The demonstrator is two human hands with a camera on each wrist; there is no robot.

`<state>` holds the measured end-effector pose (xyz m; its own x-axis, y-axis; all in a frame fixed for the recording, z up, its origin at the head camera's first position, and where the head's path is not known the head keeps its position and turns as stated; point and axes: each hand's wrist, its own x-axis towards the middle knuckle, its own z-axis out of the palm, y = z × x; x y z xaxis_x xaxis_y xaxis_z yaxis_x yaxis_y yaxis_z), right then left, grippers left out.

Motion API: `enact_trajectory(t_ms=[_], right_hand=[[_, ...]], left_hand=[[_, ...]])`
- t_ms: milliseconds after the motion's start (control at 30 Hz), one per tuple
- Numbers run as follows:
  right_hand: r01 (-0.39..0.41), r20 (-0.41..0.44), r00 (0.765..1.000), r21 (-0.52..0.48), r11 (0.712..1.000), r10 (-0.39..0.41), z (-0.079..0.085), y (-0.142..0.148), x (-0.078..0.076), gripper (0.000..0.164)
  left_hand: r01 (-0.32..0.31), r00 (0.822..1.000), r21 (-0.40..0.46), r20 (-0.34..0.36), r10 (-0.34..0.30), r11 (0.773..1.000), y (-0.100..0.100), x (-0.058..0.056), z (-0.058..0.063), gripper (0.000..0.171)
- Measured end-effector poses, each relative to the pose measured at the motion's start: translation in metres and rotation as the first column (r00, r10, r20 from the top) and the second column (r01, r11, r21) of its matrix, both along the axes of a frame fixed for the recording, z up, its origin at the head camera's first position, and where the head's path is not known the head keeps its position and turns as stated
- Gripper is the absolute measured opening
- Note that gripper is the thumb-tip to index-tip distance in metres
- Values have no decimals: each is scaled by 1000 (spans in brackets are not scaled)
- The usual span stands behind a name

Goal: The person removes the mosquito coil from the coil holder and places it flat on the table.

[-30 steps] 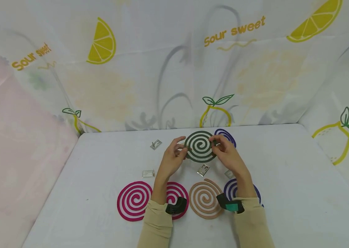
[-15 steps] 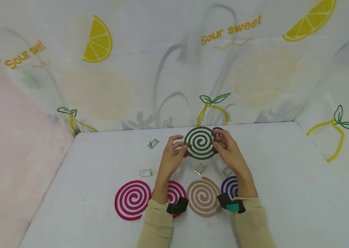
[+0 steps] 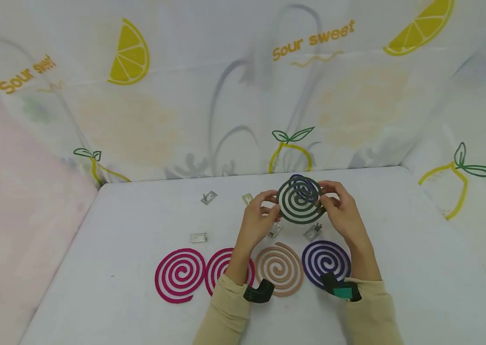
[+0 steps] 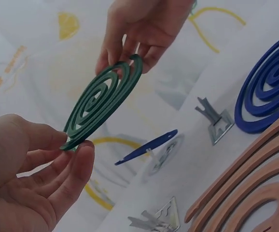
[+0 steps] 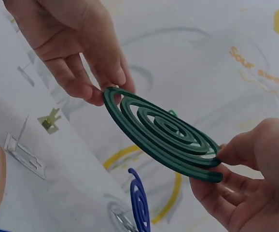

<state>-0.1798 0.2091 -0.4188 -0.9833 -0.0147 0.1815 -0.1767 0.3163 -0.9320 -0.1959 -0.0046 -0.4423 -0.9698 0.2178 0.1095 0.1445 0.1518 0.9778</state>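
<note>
Both hands hold a dark green mosquito coil (image 4: 92, 100) in the air above the far half of the table, one at each side. The left hand (image 3: 261, 221) pinches its left edge between thumb and fingers. At the opposite edge, the right hand (image 3: 346, 211) pinches the rim near the coil's outer end. Behind the green coil, and seen partly through its gaps, a blue coil (image 4: 151, 147) sits raised on a small metal stand. Below the hands lie two metal coil stands; the right one (image 4: 219, 126) has its prongs bent up.
Two pink coils (image 3: 164, 275), a tan coil (image 3: 301, 268) and another blue coil (image 3: 305, 261) lie in a row nearer the person. The left forearm covers part of one pink coil. More metal stands (image 3: 199, 237) lie to the left. A lemon-print cloth (image 3: 182, 105) hangs behind the table.
Both hands have carried the green coil to the right, in front of the raised blue coil. The front blue coil is now less covered by the right arm. The head view has shifted slightly.
</note>
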Motion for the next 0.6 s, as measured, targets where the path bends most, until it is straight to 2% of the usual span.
enact_trajectory(t_ms=[200, 300, 467, 600], right_hand=[[84, -43, 996, 68, 994, -82, 2, 23, 11, 31], [134, -53, 990, 131, 982, -128, 3, 33, 15, 30], [136, -31, 991, 204, 970, -133, 3, 48, 21, 30], [131, -8, 991, 241, 962, -133, 5, 61, 25, 31]], left_hand=[[63, 998, -8, -14, -63, 998, 23, 13, 8, 45], [86, 996, 4, -32, -85, 996, 34, 19, 7, 48], [21, 998, 2, -57, -21, 1000, 51, 24, -4, 48], [-22, 998, 2, -61, 22, 1000, 66, 27, -5, 47]])
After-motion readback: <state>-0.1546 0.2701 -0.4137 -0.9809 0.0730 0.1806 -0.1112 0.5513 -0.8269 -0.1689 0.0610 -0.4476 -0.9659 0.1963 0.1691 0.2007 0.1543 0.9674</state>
